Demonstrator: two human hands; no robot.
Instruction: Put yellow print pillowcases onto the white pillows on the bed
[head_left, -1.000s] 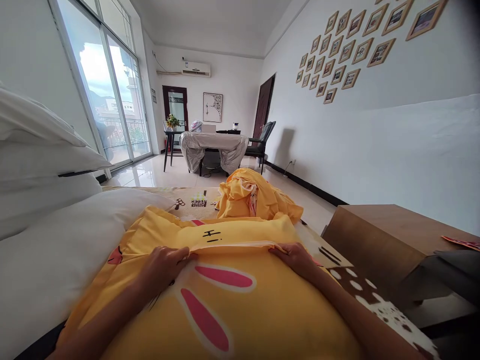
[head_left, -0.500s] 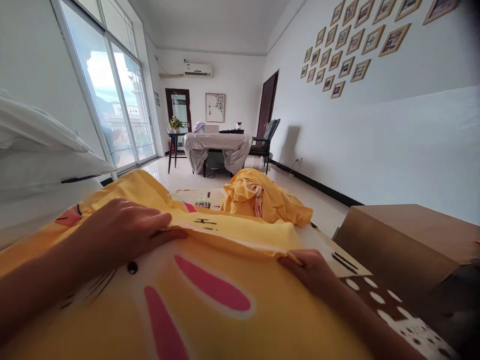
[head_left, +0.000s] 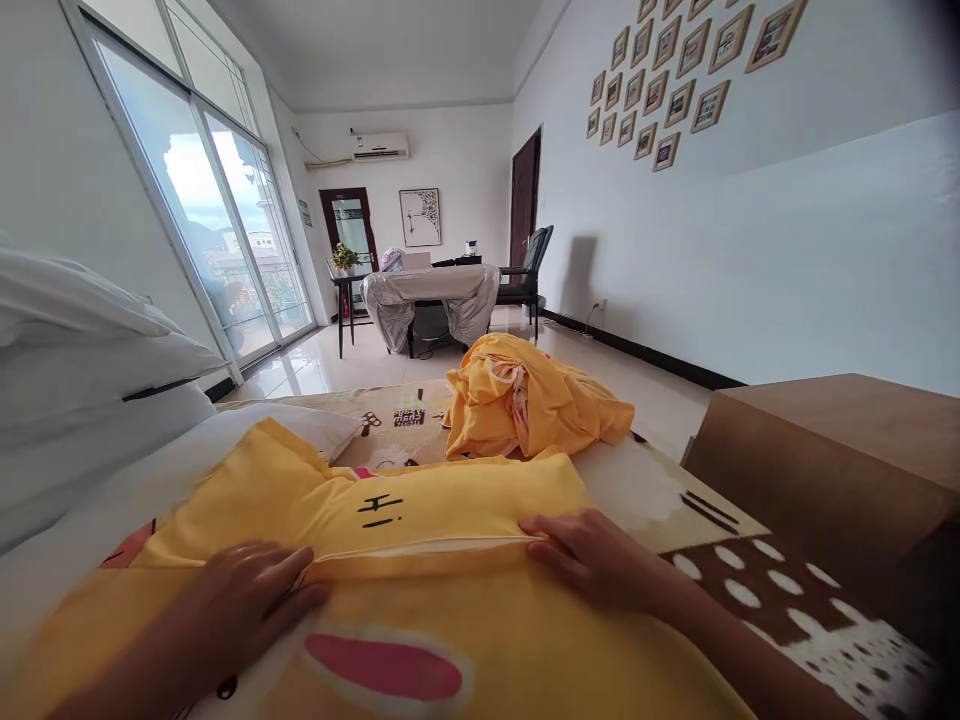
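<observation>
L hand [head_left: 251, 600], R hand [head_left: 592, 555] pinching yellow cover [head_left: 427, 575] on patterned bedspread [head_left: 637, 490]; draped tbl [head_left: 450, 284] bhd.

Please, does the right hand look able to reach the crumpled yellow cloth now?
Probably yes: the crumpled yellow cloth lies ahead of the right hand, with only the printed cover lying low between them.

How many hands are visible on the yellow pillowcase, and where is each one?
2: the left hand near the left end of the white strip, the right hand at its right end.
</observation>
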